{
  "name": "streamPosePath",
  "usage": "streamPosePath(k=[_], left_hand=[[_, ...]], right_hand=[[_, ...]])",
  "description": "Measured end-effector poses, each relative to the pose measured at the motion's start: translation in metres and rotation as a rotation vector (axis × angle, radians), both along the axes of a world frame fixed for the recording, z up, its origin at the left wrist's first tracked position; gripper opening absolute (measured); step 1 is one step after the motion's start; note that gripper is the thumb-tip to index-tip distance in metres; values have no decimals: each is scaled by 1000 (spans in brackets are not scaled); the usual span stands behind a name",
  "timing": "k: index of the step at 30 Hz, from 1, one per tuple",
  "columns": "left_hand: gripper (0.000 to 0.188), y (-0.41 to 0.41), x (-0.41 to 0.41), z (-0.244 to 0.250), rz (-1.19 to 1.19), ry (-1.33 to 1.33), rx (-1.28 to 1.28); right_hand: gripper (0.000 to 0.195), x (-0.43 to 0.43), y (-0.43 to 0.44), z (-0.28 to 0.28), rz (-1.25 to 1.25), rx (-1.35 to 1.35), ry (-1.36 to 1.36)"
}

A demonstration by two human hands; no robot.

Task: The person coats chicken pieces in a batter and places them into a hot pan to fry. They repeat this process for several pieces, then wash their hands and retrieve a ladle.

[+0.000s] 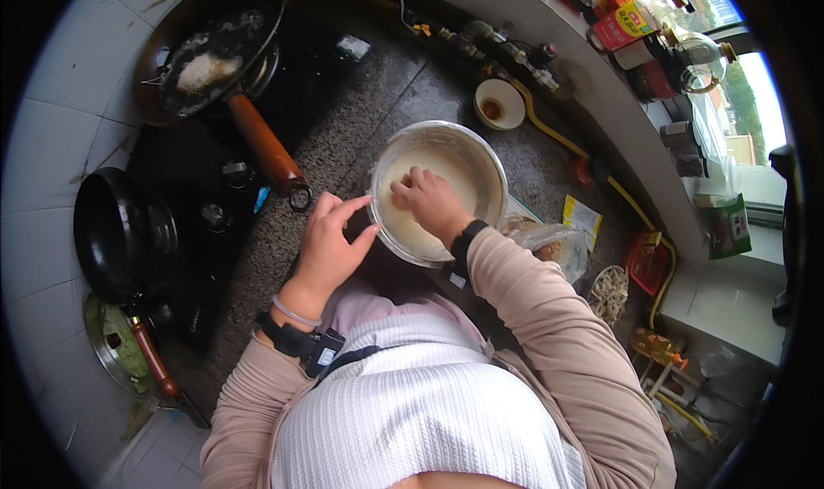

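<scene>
A round metal bowl (490,167) of pale, creamy batter (421,235) stands on the counter before me. My right hand (432,201) reaches into it with bent fingers, pinching a small brown piece of food (406,181) at the batter's surface. At the bowl's left rim is my left hand (335,244), its thumb and index finger spread apart and touching the rim. It holds nothing. Up and to the left, a pale coated piece of food (205,72) lies in bubbling oil in a wok (149,93).
The wok's wooden handle (264,138) points towards the bowl. A second dark pan (106,238) sits on the black stove. Right of the bowl are a plastic bag (566,248), a small white bowl (501,105) and a dish of pale strips (608,294). Bottles (621,29) line the windowsill.
</scene>
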State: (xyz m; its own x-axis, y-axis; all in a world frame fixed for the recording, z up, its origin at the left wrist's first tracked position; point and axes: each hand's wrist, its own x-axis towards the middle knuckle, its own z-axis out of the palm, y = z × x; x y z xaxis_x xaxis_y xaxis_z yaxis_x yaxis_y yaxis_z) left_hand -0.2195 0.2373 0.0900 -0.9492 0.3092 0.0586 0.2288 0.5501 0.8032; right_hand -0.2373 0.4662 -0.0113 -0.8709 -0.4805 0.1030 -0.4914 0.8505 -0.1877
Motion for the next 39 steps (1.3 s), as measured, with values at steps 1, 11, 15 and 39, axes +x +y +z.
streamPosePath(k=[1,11,15,39], left_hand=[[39,0,0,-2,8,-8,-8],[40,-6,0,-2,35,-55,-14],[40,-6,-1,-3,26,-17,-2],[40,-6,8,-3,23,-9,7]], right_hand=[[22,-3,-1,-3,4,72,6],[49,-16,7,12,-178,-138,-531],[61,-38,46,22,-312,-360,-807],[49,-38,68,-11,-509,-699,-782]])
